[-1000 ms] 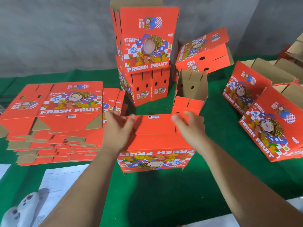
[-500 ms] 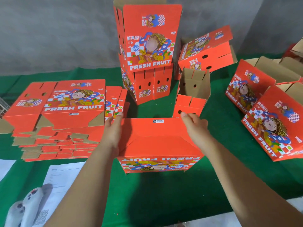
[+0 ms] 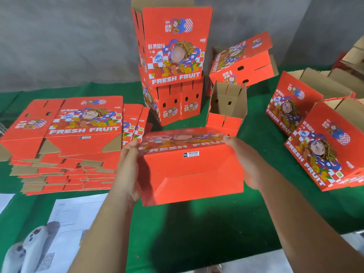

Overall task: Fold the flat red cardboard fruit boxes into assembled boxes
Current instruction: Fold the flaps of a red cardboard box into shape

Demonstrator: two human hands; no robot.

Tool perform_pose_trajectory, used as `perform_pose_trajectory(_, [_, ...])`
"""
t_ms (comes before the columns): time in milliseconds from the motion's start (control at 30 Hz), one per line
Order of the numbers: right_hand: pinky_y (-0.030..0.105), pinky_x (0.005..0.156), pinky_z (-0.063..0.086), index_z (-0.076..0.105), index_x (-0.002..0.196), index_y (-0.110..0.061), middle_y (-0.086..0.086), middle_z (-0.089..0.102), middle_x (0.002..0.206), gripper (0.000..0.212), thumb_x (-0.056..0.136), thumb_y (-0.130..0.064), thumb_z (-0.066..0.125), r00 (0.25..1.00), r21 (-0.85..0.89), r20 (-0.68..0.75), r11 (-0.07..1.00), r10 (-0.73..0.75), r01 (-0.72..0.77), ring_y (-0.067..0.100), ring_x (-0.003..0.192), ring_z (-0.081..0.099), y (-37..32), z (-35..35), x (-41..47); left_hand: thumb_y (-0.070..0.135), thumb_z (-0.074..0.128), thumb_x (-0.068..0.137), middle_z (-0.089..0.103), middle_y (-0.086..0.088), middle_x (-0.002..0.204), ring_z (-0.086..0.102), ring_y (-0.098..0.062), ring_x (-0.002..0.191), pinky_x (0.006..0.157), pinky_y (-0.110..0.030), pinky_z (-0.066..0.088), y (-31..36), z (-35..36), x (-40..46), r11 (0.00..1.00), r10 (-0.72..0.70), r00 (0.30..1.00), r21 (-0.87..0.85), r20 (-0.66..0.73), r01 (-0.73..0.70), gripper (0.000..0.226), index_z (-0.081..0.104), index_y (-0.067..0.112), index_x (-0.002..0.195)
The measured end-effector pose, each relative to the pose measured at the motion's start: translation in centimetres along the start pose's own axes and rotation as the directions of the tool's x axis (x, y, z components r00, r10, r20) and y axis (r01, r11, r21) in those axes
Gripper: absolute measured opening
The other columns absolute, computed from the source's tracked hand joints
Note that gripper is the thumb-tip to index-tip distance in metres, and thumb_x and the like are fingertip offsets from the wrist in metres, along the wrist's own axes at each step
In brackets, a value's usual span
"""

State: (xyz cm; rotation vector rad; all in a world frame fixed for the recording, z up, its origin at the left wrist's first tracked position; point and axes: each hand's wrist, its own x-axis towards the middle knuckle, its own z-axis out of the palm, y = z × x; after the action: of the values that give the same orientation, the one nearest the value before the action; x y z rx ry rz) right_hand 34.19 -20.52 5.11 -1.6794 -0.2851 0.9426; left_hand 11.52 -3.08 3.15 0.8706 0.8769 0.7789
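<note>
A red cardboard fruit box [image 3: 194,170], opened into shape, is lifted off the green table [image 3: 197,229] and tilted so its plain folded bottom with a barcode label faces me. My left hand [image 3: 128,170] grips its left side, fingertips over the far upper corner. My right hand [image 3: 245,164] grips the right side, its fingers reaching the far upper right corner. The printed "FRESH FRUIT" face points up and away. A stack of flat red boxes [image 3: 65,134] lies to the left.
Two assembled boxes stand stacked at centre back [image 3: 175,56], with an open box [image 3: 226,107] and a tilted one [image 3: 242,60] beside them. Two more boxes lie at right [image 3: 325,146]. Paper sheets [image 3: 74,213] and a grey-white slipper [image 3: 25,251] are at bottom left.
The box came up off the table and tipped toward me, so its bottom now faces me. Both hands slid from the bottom flaps to the box's sides.
</note>
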Motion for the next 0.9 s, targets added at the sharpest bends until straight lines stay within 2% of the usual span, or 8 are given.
perform_pose_trajectory(67, [0.047,0.094,0.056,0.064,0.134,-0.036,0.011,0.074,0.121,0.056,0.078,-0.041,0.066,0.989,0.115,0.028,0.983,-0.148,0.144,0.027,0.101,0.073,-0.1,0.0,-0.1,0.018,0.060,0.083,0.065,-0.010,0.140,0.064,-0.026,0.123,0.107,-0.049,0.048,0.4,-0.5,-0.8,0.994,0.056,0.997,-0.098,0.047,-0.051,0.061,0.055,0.020,0.143])
perform_pose_trajectory(167, [0.053,0.105,0.052,0.057,0.144,-0.035,0.011,0.072,0.130,0.062,0.083,-0.030,0.065,0.937,0.176,0.102,0.933,-0.335,0.314,0.034,0.119,0.069,0.3,-0.5,-0.3,0.035,0.071,0.082,0.077,-0.005,0.116,0.077,-0.021,0.088,0.078,-0.039,0.060,1.2,-0.9,-1.7,0.988,-0.155,0.975,0.028,0.160,0.153,0.041,0.077,0.029,0.122])
perform_pose_trajectory(267, [0.059,0.111,0.047,0.051,0.149,-0.033,0.010,0.068,0.137,0.065,0.086,-0.025,0.066,0.909,0.208,0.151,0.911,-0.389,0.355,0.038,0.126,0.064,0.8,-1.5,-0.1,0.039,0.077,0.082,0.077,-0.010,0.119,0.077,-0.023,0.094,0.082,-0.041,0.063,0.9,-1.2,-1.9,0.961,-0.268,0.926,0.148,0.265,0.236,0.043,0.077,0.026,0.122])
perform_pose_trajectory(367, [0.048,0.100,0.058,0.051,0.148,-0.035,0.008,0.066,0.140,0.066,0.086,-0.021,0.071,0.879,0.291,0.181,0.878,-0.441,0.380,0.034,0.125,0.066,1.1,-2.7,0.4,0.027,0.081,0.080,0.073,-0.012,0.129,0.075,-0.026,0.107,0.078,-0.039,0.063,0.8,-1.4,-1.7,0.989,-0.130,0.941,0.106,0.313,0.101,0.066,0.059,0.027,0.143])
perform_pose_trajectory(533, [0.032,0.088,0.059,0.049,0.148,-0.040,0.003,0.066,0.140,0.064,0.091,-0.018,0.069,0.863,0.246,0.161,0.866,-0.480,0.436,0.027,0.123,0.068,1.3,-3.8,0.9,0.023,0.077,0.084,0.075,-0.011,0.123,0.078,-0.023,0.090,0.055,-0.033,0.059,1.6,0.5,-1.9,0.984,-0.011,0.934,0.172,0.357,-0.054,0.074,0.047,0.041,0.148])
perform_pose_trajectory(733, [0.041,0.106,0.052,0.049,0.147,-0.042,-0.003,0.063,0.144,0.068,0.085,-0.028,0.074,0.797,0.193,0.162,0.810,-0.582,0.553,0.022,0.132,0.061,0.6,-3.0,0.1,0.033,0.089,0.066,0.077,-0.009,0.119,0.078,-0.026,0.090,0.056,-0.046,0.060,5.2,0.0,-2.1,0.974,0.068,0.946,0.184,0.316,-0.131,0.062,0.068,0.062,0.116])
perform_pose_trajectory(833, [0.035,0.101,0.055,0.049,0.145,-0.044,-0.006,0.063,0.144,0.066,0.085,-0.032,0.074,0.752,0.240,0.087,0.746,-0.653,0.621,0.020,0.131,0.062,-0.9,-2.7,0.1,0.039,0.095,0.064,0.075,-0.013,0.121,0.078,-0.032,0.092,0.060,-0.054,0.060,6.7,0.9,-1.9,0.963,0.126,0.915,0.173,0.383,-0.205,0.082,0.059,0.056,0.135])
perform_pose_trajectory(900, [0.028,0.092,0.058,0.052,0.141,-0.045,-0.006,0.066,0.140,0.060,0.089,-0.022,0.072,0.728,0.258,0.023,0.707,-0.685,0.658,0.018,0.125,0.066,-2.3,-3.3,0.8,0.036,0.088,0.076,0.074,-0.014,0.124,0.076,-0.034,0.097,0.067,-0.047,0.063,6.5,2.9,-1.4,0.942,0.195,0.888,0.173,0.416,-0.287,0.082,0.048,0.053,0.146])
